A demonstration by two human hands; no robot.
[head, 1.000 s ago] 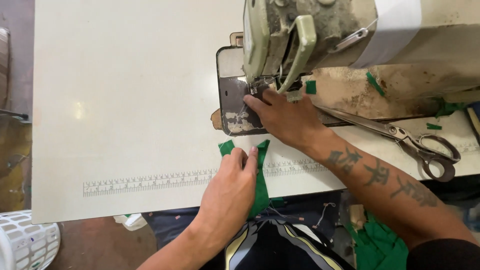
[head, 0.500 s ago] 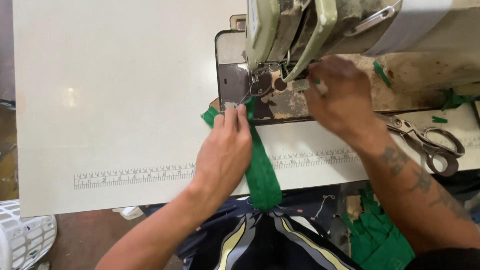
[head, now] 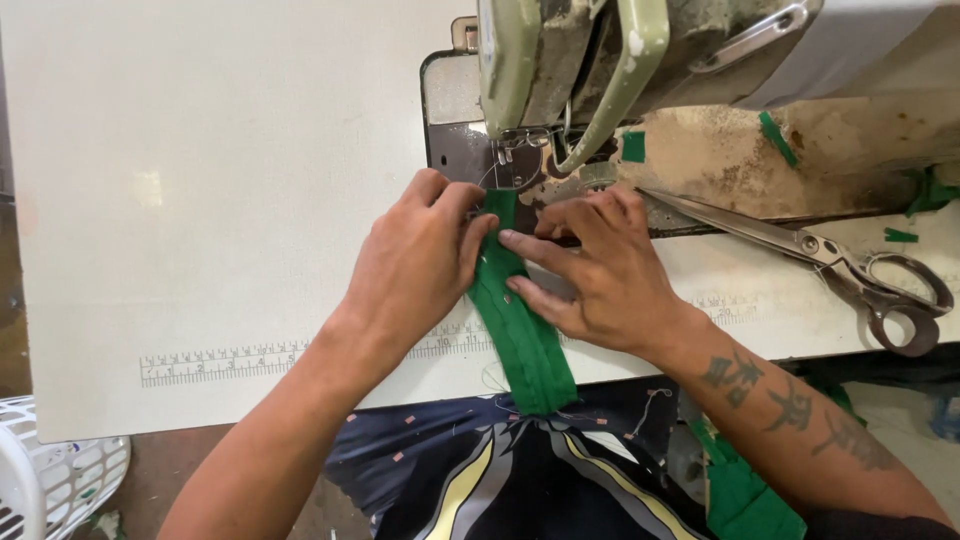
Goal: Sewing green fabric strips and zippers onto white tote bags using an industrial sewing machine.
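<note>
- Foreground: dark printed cloth (head: 480, 480) w/ yellow stripes on the lap; more green pieces (head: 745, 495) lower right, partly cut off by the frame edge.
- Green fabric strip (head: 520, 330): hangs over the desk (head: 200, 200) edge, crosses the printed ruler (head: 230, 362), runs up toward the presser foot (head: 515, 165).
- Left hand (head: 415, 265): fingers curled, pinching the strip's left edge near its top.
- Right hand (head: 600, 275): fingers spread flat, pressing the strip's right side to the desk.
- Step, as judged: aligning the strip at the foot, pre-stitch; next move needs the end fed squarely under the foot, edges kept even.
- Far: sewing machine (head: 620, 60); scissors (head: 830, 260) lying right of the hands.
- Unclear: needle and strip's leading end hidden by fingers and machine head; whether the foot is down, can't tell.
</note>
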